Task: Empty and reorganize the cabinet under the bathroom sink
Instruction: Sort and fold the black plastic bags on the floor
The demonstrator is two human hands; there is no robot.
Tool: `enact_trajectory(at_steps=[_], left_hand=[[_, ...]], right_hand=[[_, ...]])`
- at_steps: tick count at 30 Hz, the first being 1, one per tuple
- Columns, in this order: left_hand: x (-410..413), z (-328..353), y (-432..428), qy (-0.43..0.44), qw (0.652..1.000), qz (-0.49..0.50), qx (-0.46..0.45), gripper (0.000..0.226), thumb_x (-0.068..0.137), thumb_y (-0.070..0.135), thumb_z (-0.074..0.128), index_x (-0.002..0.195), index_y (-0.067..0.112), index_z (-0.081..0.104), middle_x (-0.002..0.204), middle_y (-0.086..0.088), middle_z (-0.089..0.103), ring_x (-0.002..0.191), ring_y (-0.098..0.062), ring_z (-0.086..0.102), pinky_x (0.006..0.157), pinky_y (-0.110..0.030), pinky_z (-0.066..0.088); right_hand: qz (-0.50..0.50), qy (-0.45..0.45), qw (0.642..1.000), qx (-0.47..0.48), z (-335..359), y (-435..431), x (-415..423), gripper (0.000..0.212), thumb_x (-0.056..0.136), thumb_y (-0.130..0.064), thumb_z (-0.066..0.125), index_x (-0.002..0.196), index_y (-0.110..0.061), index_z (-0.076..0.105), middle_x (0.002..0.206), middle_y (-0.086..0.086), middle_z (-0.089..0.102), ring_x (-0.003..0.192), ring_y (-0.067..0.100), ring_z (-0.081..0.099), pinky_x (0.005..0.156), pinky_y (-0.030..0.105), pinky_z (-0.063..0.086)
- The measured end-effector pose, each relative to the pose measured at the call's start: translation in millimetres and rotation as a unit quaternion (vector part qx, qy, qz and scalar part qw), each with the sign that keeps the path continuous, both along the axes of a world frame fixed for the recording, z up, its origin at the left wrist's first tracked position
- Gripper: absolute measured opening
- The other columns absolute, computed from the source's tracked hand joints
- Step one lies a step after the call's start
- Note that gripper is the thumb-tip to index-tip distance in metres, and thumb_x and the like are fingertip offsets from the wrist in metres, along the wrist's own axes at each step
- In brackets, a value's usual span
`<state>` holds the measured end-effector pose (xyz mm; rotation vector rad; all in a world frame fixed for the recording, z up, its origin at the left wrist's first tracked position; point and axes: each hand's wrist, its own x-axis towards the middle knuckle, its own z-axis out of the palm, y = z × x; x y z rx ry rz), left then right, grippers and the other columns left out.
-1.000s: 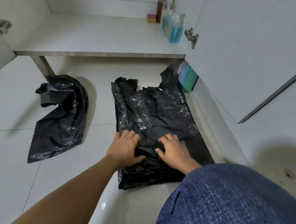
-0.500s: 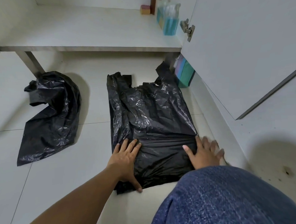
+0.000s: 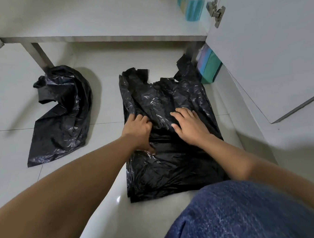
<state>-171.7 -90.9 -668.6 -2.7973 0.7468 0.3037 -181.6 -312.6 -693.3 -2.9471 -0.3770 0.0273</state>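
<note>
Pressing both palms on the flat black bag [image 3: 172, 171], which lies spread on the tiled floor [image 3: 17, 155] in front of the open cabinet.

- Left hand [image 3: 139, 132]: released, palm down on the bag's 9 o'clock side, thumb pointing toward me. Grips nothing.
- Right hand [image 3: 190, 126]: released, fingers spread flat on the plastic toward 3 o'clock. Grips nothing.
- Bag's handles point to 12 o'clock, toward the cabinet shelf [image 3: 95, 17].
- Second black bag [image 3: 63, 113]: crumpled on the floor at 9 o'clock, well apart from the first, its top against the cabinet leg [image 3: 37, 53].
- Blue bottle [image 3: 193, 9] on the shelf at 1 o'clock, near the door hinge [image 3: 215, 11].
- Teal box [image 3: 209, 67] on the floor at 1 o'clock, just beside the flat bag's handle.
- My knee [image 3: 254, 213], in blue cloth, at 5 o'clock.
</note>
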Motion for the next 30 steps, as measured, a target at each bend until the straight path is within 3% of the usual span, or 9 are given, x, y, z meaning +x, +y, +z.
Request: enact_trajectory(at_steps=[3,6,11,13,17,20,22,24,30], left_hand=[[11.3,-5.5,-7.0,0.065,0.993,0.05,0.087,0.145,0.026,0.09,0.072,0.146,0.02,0.032,0.146,-0.006,0.039,0.136,-0.032,0.036,0.114,-0.052,0.024],[21.1,-17.4,-5.0,0.116,0.985,0.089,0.089,0.167,0.016,0.089,0.074,0.154,0.024,0.006,0.16,-0.008,0.016,0.143,-0.047,0.021,0.113,-0.064,0.016],[31.2,-32.4,3.5,0.148,0.983,0.094,0.053,0.175,0.012,0.089,0.073,0.154,0.03,-0.012,0.165,-0.005,-0.007,0.145,-0.054,0.008,0.113,-0.07,0.01],[33.6,-35.6,2.1,0.153,0.982,0.094,0.059,0.177,0.015,0.087,0.075,0.153,0.029,-0.019,0.164,-0.008,-0.014,0.146,-0.055,0.003,0.115,-0.07,0.004],[35.0,-33.2,-5.3,0.145,0.983,0.077,0.08,0.178,0.02,0.085,0.077,0.154,0.022,-0.021,0.163,-0.015,-0.019,0.146,-0.056,0.004,0.114,-0.071,-0.001],[34.6,-33.6,-4.6,0.147,0.983,0.077,0.076,0.177,0.022,0.083,0.079,0.154,0.021,-0.021,0.163,-0.016,-0.021,0.145,-0.057,0.0,0.116,-0.069,-0.001],[34.7,-33.8,-2.8,0.151,0.983,0.082,0.065,0.177,0.023,0.082,0.08,0.154,0.023,-0.022,0.163,-0.014,-0.022,0.145,-0.057,-0.004,0.116,-0.068,-0.002],[33.9,-35.0,-0.6,0.158,0.982,0.085,0.061,0.176,0.024,0.083,0.08,0.154,0.025,-0.023,0.162,-0.014,-0.024,0.145,-0.057,-0.008,0.117,-0.067,-0.004],[32.7,-42.9,7.0,0.171,0.979,0.097,0.05,0.174,0.023,0.087,0.076,0.152,0.032,-0.027,0.162,-0.008,-0.027,0.145,-0.051,-0.021,0.115,-0.067,-0.008]], right_hand=[[0.066,0.03,0.997,-0.017,-9.6,22.1,23.1,0.045,0.102,-0.037,0.039,0.144,-0.022,0.041,0.142,0.001,0.041,0.132,0.023,0.037,0.107,0.049,0.038],[0.061,0.056,0.995,-0.051,-27.6,17.5,50.3,0.048,0.102,-0.049,0.033,0.143,-0.024,0.041,0.14,0.003,0.043,0.129,0.027,0.039,0.102,0.051,0.041],[-0.104,0.096,0.986,-0.091,-42.9,-39.3,126.1,0.064,0.099,-0.061,0.025,0.152,-0.026,0.027,0.157,0.005,0.027,0.141,0.033,0.025,0.111,0.056,0.025],[-0.202,0.113,0.971,-0.059,-40.6,-56.9,150.2,0.067,0.1,-0.059,0.026,0.155,-0.021,0.021,0.16,0.008,0.02,0.144,0.036,0.02,0.113,0.058,0.022],[-0.329,-0.035,0.944,0.008,-21.7,-46.3,163.1,0.052,0.101,-0.04,0.039,0.146,-0.014,0.035,0.149,0.018,0.034,0.137,0.037,0.03,0.106,0.056,0.029],[-0.143,-0.115,0.981,0.063,-10.7,3.9,154.6,0.034,0.097,-0.025,0.046,0.13,-0.021,0.054,0.136,0.009,0.046,0.126,0.031,0.04,0.102,0.051,0.037],[0.026,-0.028,0.995,0.097,-8.0,48.5,149.3,0.031,0.098,-0.017,0.045,0.123,-0.026,0.061,0.132,0.002,0.052,0.125,0.027,0.042,0.102,0.052,0.037],[0.112,0.085,0.987,0.073,-8.0,90.7,148.3,0.034,0.101,-0.018,0.041,0.124,-0.031,0.062,0.136,-0.001,0.051,0.13,0.025,0.039,0.105,0.054,0.033],[0.065,0.205,0.975,-0.063,-15.2,116.9,181.4,0.056,0.102,-0.02,0.033,0.156,-0.027,0.021,0.163,-0.006,0.014,0.148,0.026,0.012,0.116,0.057,0.018]])
